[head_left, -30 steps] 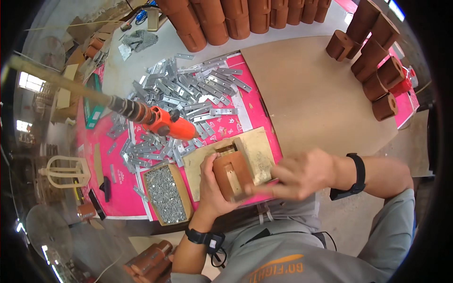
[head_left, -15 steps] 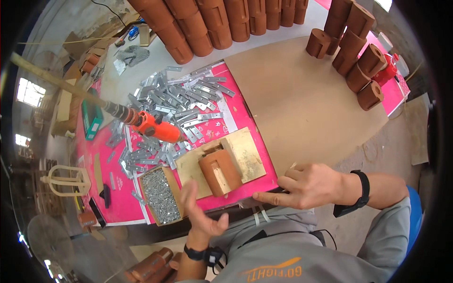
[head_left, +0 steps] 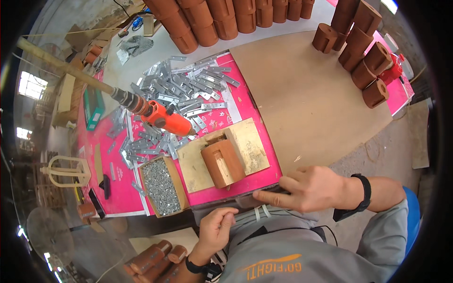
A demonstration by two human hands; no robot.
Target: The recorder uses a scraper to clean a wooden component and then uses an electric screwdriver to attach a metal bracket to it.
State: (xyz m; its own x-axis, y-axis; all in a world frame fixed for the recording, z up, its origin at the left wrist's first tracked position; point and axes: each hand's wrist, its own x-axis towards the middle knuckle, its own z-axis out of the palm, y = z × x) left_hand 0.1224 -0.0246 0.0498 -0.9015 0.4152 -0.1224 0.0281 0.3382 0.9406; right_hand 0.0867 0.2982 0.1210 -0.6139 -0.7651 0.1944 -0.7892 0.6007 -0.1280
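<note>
A reddish-brown slotted cylinder (head_left: 230, 162) lies on its side on a pale wooden board (head_left: 257, 155) at the table's front. Below the table's front edge is my left hand (head_left: 217, 231), its fingers curled and the thumb against them, with nothing visible in it. To the right of the cylinder, my right hand (head_left: 309, 188) is at the table's edge, index finger stretched left and the others bent; it holds nothing that I can see. An orange power screwdriver (head_left: 170, 120) hangs at an angle, its tip just left of the board. Neither hand touches the cylinder.
A cardboard box of screws (head_left: 163, 186) stands left of the board. Behind it spreads a heap of flat metal brackets (head_left: 184, 89). More brown cylinders stand in rows (head_left: 226, 21) at the back and in stacks (head_left: 363, 61) at the right. Others (head_left: 151, 257) lie below the table.
My left hand has moved down, away from the cylinder's front and past the table edge, and its fingers have curled. My right hand has stayed nearly in place. The view has shifted slightly.
</note>
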